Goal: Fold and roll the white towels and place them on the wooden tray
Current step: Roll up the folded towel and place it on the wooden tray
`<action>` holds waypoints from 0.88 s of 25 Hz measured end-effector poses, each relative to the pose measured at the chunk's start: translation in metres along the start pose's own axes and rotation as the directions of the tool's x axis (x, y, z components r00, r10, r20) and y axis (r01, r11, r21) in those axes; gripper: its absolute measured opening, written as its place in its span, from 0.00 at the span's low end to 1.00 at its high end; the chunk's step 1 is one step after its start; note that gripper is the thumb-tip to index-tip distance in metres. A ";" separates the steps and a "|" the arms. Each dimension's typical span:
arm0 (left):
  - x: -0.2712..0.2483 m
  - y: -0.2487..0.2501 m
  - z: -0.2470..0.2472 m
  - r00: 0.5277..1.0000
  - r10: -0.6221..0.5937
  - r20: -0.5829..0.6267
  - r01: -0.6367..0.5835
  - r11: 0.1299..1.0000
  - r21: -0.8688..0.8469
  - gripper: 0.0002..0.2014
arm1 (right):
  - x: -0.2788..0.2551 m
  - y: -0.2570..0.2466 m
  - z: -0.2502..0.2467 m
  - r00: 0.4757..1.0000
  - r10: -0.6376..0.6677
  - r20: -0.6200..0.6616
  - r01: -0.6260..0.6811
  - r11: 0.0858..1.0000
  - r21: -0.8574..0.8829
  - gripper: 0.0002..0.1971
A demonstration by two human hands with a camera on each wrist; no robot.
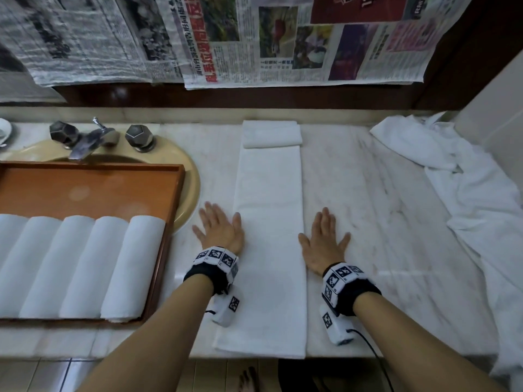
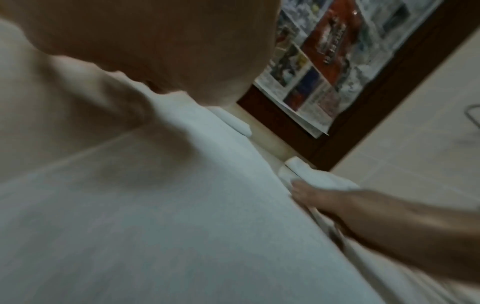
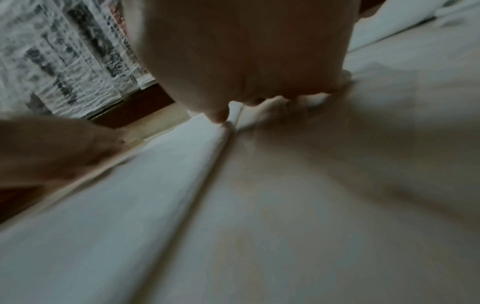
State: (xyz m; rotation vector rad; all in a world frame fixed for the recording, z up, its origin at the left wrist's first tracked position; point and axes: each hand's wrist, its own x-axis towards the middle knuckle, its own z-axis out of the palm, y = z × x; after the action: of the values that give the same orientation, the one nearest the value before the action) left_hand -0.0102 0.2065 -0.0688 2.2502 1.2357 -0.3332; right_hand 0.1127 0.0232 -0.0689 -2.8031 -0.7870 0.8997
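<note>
Hands (image 1: 220,227) flat; tray (image 1: 113,188) holds rolled towels (image 1: 85,264).

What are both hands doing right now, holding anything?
Left hand: open, flat beside the left edge of the folded towel strip, holding nothing.
Right hand: open, flat on the counter by the strip's right edge, holding nothing.

A pale marble table (image 1: 368,193) carried a long folded white towel (image 1: 268,222) at its middle, a small folded towel (image 1: 271,133) at that strip's far end, loose white towels (image 1: 467,188) heaped right, and both flat hands.
</note>
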 end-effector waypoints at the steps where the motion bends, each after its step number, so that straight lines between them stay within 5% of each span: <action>1: 0.003 0.015 -0.002 0.991 0.136 0.007 -0.136 0.991 -0.016 0.32 | 0.006 -0.005 -0.006 0.998 -0.040 -0.048 0.040 0.999 -0.008 0.35; 3: 0.012 0.045 0.004 0.892 0.445 0.081 -0.447 0.895 0.002 0.30 | 0.025 -0.016 -0.015 0.966 -0.232 -0.111 0.218 0.968 -0.124 0.33; 4: 0.018 0.050 0.008 0.859 0.497 0.126 -0.502 0.865 0.009 0.30 | 0.033 -0.019 -0.019 0.948 -0.305 -0.093 0.286 0.942 -0.178 0.32; 5: 0.030 0.051 0.011 0.880 0.456 0.131 -0.463 0.886 0.028 0.30 | 0.041 -0.020 -0.024 0.942 -0.332 -0.050 0.316 0.927 -0.203 0.32; 7: 0.051 0.045 0.007 0.997 0.078 0.020 -0.077 0.997 -0.014 0.32 | 0.052 -0.015 -0.026 0.953 -0.303 0.027 0.301 0.926 -0.227 0.32; 8: 0.058 0.049 -0.002 0.991 -0.131 -0.010 0.130 0.989 -0.066 0.33 | 0.055 -0.011 -0.025 0.956 -0.289 0.043 0.291 0.926 -0.241 0.32; 9: 0.063 0.056 -0.009 0.984 -0.179 -0.023 0.177 0.981 -0.076 0.34 | 0.055 -0.009 -0.023 0.957 -0.286 0.042 0.287 0.924 -0.252 0.32; 11: 0.064 0.086 -0.009 0.986 0.169 -0.001 -0.169 0.986 0.010 0.32 | 0.056 -0.009 -0.022 0.953 -0.299 0.041 0.299 0.917 -0.264 0.33; 13: 0.070 0.106 -0.004 0.848 0.496 0.185 -0.519 0.848 0.106 0.30 | 0.058 -0.007 -0.022 0.952 -0.304 0.045 0.305 0.914 -0.266 0.32; 14: 0.077 0.101 -0.003 0.823 0.518 0.233 -0.557 0.818 0.145 0.30 | 0.058 -0.005 -0.022 0.951 -0.305 0.041 0.305 0.914 -0.268 0.32; 15: 0.087 0.089 -0.005 0.854 0.474 0.215 -0.514 0.833 0.204 0.29 | 0.059 -0.004 -0.022 0.950 -0.312 0.034 0.309 0.911 -0.273 0.32; 17: 0.102 0.056 -0.021 0.970 0.221 0.098 -0.239 0.942 0.238 0.30 | 0.060 -0.002 -0.024 0.950 -0.311 0.039 0.309 0.911 -0.274 0.32; 19: 0.103 0.027 -0.041 0.999 0.034 0.004 -0.034 0.969 0.246 0.33 | 0.062 -0.005 -0.030 0.957 -0.284 0.056 0.288 0.926 -0.245 0.32; 20: 0.094 0.020 -0.045 0.998 0.057 -0.005 -0.054 0.968 0.246 0.33 | 0.060 -0.010 -0.032 0.962 -0.268 0.043 0.271 0.937 -0.222 0.33; 22: 0.061 0.026 -0.039 0.958 0.276 0.073 -0.286 0.931 0.225 0.32 | 0.047 -0.026 -0.029 0.961 -0.275 -0.006 0.270 0.946 -0.179 0.33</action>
State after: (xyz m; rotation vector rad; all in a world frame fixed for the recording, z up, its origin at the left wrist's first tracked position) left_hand 0.0433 0.2605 -0.0556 2.5677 0.8726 -0.4292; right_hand 0.1498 0.0706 -0.0632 -2.7457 -1.2698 0.7721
